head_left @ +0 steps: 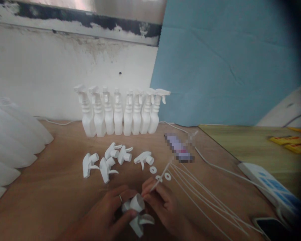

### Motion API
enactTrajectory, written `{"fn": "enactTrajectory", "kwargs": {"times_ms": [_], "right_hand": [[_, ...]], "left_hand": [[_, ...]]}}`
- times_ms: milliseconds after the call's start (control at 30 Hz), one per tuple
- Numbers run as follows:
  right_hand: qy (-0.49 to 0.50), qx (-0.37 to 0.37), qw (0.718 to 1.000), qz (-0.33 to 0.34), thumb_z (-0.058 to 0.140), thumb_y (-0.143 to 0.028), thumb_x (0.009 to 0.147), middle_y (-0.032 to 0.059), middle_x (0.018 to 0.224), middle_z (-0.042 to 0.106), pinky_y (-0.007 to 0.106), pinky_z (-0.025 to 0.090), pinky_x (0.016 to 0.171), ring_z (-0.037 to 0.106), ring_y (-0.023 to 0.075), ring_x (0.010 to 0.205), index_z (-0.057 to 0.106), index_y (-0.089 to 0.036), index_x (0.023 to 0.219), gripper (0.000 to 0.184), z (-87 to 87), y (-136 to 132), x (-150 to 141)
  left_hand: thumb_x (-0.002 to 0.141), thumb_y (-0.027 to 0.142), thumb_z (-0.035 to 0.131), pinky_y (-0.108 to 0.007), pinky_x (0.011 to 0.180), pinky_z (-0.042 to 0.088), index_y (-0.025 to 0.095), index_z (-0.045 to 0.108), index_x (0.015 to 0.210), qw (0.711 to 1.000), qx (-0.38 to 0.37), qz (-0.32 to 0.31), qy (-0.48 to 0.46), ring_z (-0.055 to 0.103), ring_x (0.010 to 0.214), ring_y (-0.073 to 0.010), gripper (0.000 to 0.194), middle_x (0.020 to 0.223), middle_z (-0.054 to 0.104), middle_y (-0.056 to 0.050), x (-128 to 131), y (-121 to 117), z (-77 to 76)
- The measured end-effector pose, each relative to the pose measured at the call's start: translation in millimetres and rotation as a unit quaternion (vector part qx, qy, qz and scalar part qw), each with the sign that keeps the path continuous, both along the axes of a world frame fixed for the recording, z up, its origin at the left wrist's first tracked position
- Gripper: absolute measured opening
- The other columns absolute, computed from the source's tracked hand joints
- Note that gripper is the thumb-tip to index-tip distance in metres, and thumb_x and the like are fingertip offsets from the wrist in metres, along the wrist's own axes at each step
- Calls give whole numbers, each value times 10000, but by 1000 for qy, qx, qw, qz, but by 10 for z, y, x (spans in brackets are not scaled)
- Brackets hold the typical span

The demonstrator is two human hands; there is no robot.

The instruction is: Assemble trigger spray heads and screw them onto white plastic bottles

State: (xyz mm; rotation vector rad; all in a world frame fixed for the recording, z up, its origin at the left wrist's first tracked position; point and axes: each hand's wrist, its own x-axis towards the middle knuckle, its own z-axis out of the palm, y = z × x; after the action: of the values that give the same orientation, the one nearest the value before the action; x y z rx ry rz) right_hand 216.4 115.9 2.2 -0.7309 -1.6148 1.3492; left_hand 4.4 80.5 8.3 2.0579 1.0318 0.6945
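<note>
Low in the head view, my left hand [110, 211] is closed around a white trigger sprayer head [137, 203], its round collar facing my other hand. Just to the right, my right hand [163, 202] pinches a thin clear dip tube [163, 172] close to its lower end. That end is beside the collar; whether it touches is hidden by the fingers. White ring gaskets [168, 176] lie just beyond my right hand. Several loose trigger sprayer heads [105, 169] rest on the table farther off, and more dip tubes [203, 197] spread out on the right.
A row of white spray bottles [118, 120] with triggers stands at the wall. White bottles without visible tops [12, 140] lie at the left. A blurred purple phone-like object [178, 147], a cable [215, 165], a white and blue box [271, 184] and a dark object [271, 227] are on the right.
</note>
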Motion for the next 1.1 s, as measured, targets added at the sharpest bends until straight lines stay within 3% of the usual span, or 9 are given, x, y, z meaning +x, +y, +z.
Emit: {"fn": "enactTrajectory", "kwargs": {"times_ms": [67, 167, 400, 567, 733, 833, 933, 1000, 1100], "right_hand": [[-5, 14, 1000, -6, 571, -308, 934, 2, 771, 560, 242, 454, 603, 560, 126, 661, 596, -201, 788, 183, -22, -14, -9], [-5, -21, 1000, 1, 545, -318, 949, -19, 706, 543, 247, 434, 593, 542, 116, 602, 560, -197, 763, 222, -47, -25, -25], [-17, -71, 997, 5, 572, -413, 921, -29, 644, 515, 258, 387, 586, 496, 123, 583, 510, -198, 690, 322, -29, 10, -57], [-29, -120, 991, 49, 617, -455, 880, -47, 633, 490, 232, 363, 538, 467, 106, 555, 511, -197, 715, 325, -17, 40, -58], [-30, -139, 990, 17, 651, -493, 842, -45, 624, 492, 219, 390, 525, 478, 105, 554, 541, -194, 692, 353, 12, 51, -77], [20, -158, 987, 28, 651, -520, 838, -14, 763, 573, 240, 450, 620, 554, 134, 682, 616, -214, 883, 311, 34, 48, -65], [66, -162, 982, 71, 785, -528, 703, 19, 989, 616, 275, 473, 742, 596, 182, 876, 568, -265, 1147, 561, 31, 31, -34], [42, -180, 979, 91, 864, -423, 636, 13, 1004, 623, 284, 468, 783, 600, 200, 932, 585, -258, 1099, 566, 21, 11, -19], [-1, -184, 980, 75, 824, -297, 709, -11, 887, 627, 275, 458, 787, 606, 180, 882, 629, -220, 925, 302, 15, -14, -7]], "left_hand": [[941, 334, 500, -282, 872, 480, 239, 582, 1162, 1000, 0, 1, 4, 611, 968, -188, 254, 1042, 636, -61, 7, -8, 2], [949, 342, 489, -274, 861, 484, 248, 608, 1124, 1000, -12, 11, 11, 616, 946, -178, 233, 1022, 640, -51, 11, -3, -4], [956, 326, 485, -249, 830, 499, 269, 592, 1225, 1000, 19, 12, 4, 625, 958, -180, 295, 1055, 649, -59, -3, 26, -29], [949, 336, 499, -266, 849, 503, 232, 629, 1105, 1000, -3, -8, -2, 639, 946, -186, 228, 1030, 653, -68, 10, 34, 10], [939, 347, 531, -254, 830, 504, 264, 608, 1190, 1000, -2, 6, -10, 644, 950, -177, 275, 1057, 662, -56, 18, 70, -30], [936, 344, 546, -271, 901, 491, 266, 595, 1211, 995, -5, 59, -79, 635, 1021, -179, 290, 1122, 667, -47, 27, 104, -77], [927, 379, 557, -274, 911, 503, 245, 581, 1189, 971, -52, 164, -165, 639, 1046, -183, 294, 1143, 676, -42, 63, 95, -137], [914, 409, 571, -278, 908, 518, 234, 561, 1179, 952, -78, 216, -204, 642, 1055, -189, 318, 1129, 682, -41, 103, 53, -187], [892, 405, 602, -305, 928, 530, 250, 542, 1184, 954, -81, 222, -185, 648, 1071, -202, 336, 1127, 685, -35, 123, -54, -236]]}}
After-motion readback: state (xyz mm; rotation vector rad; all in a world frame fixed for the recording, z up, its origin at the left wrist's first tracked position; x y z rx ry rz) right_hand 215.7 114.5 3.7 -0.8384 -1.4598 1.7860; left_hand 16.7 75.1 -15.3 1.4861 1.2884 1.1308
